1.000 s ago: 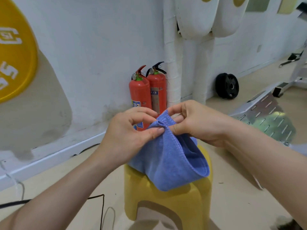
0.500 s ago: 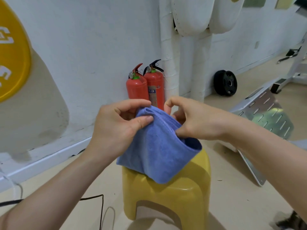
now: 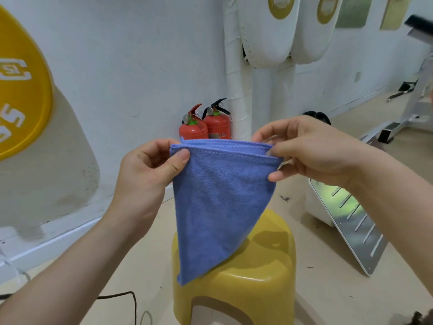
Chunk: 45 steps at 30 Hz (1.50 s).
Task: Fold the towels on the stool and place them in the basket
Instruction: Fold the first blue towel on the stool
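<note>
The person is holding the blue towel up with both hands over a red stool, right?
Not quite. The stool is yellow, not red; the red things are the fire extinguishers by the wall. The head view shows the rest is right: the left hand and the right hand pinch the blue towel by its top corners over the stool.

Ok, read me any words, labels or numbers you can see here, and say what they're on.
Yellow disc: white logo and large tilted characters, cut off at the edge; one may be "5".
Fire extinguishers: label too small to read.
Gold emblems on white bags: blurred.
Blue towel: no text.
</note>
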### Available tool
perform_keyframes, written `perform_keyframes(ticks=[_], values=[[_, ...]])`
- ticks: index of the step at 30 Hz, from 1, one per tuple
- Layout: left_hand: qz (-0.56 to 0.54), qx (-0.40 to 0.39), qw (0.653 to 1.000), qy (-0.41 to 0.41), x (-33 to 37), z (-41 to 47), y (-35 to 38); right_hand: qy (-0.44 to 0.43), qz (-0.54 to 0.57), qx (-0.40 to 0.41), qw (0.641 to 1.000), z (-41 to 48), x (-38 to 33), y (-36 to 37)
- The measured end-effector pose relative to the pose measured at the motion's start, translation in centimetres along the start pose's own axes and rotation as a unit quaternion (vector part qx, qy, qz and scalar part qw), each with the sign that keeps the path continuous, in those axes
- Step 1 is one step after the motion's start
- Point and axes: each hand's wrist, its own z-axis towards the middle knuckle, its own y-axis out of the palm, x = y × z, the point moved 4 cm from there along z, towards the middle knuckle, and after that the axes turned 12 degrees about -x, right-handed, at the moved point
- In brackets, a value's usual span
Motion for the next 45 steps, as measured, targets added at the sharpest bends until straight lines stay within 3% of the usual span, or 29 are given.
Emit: perform_keyframes(ticks=[4,8,11,13,15,19,22,26,29,31,33,36,40,42,45], values=[[-0.073,-0.002,0.997,0.034,2.7,0.5,0.5,-0.088,0.048,0.031,0.994,-0.5,-2.6,-0.1],[-0.121,-0.005,0.991,0.056,5.4,0.6,1.0,-0.155,-0.021,-0.078,0.985,-1.9,-5.3,0.1],[-0.123,-0.001,0.99,0.069,6.0,0.8,1.1,-0.132,-0.118,0.001,0.984,-1.7,-5.6,-0.6],[-0.072,-0.016,0.997,0.036,5.1,1.3,0.8,-0.122,-0.128,0.064,0.982,-1.0,-5.0,-0.6],[0.04,-0.083,0.995,-0.029,3.6,1.8,0.2,-0.1,-0.132,0.086,0.982,-0.3,-3.5,-0.1],[0.31,-0.285,0.9,-0.117,1.6,1.5,-0.5,-0.074,-0.177,0.021,0.981,0.9,-1.7,2.1],[0.388,-0.314,0.863,-0.083,1.3,1.2,1.6,-0.097,-0.196,-0.006,0.976,1.4,-1.7,3.8],[0.464,-0.286,0.838,0.019,1.8,1.4,4.1,-0.105,-0.163,0.001,0.981,1.5,-1.4,3.1],[0.44,-0.282,0.851,0.048,2.5,1.5,4.6,-0.034,-0.051,-0.133,0.989,1.3,1.6,2.8],[0.416,-0.277,0.864,0.061,3.2,1.5,4.9,-0.012,0.022,-0.243,0.97,1.3,4.4,4.1],[0.375,-0.285,0.88,0.058,3.6,1.7,5.0,0.039,0.09,-0.297,0.95,1.3,7.2,5.2],[0.308,-0.264,0.914,0.013,2.9,2.3,4.2,0.135,0.166,-0.311,0.926,0.9,10.7,5.7],[0.155,-0.14,0.975,-0.074,0.2,3.2,2.0,0.206,0.161,-0.331,0.907,0.1,14.4,5.1],[0.116,-0.079,0.985,-0.095,-1.5,3.9,0.3,0.223,0.159,-0.318,0.908,-0.2,15.6,3.7],[0.153,-0.033,0.977,-0.142,-6.2,4.3,-3.1,0.242,0.185,-0.262,0.916,-0.8,17.7,0.6]])
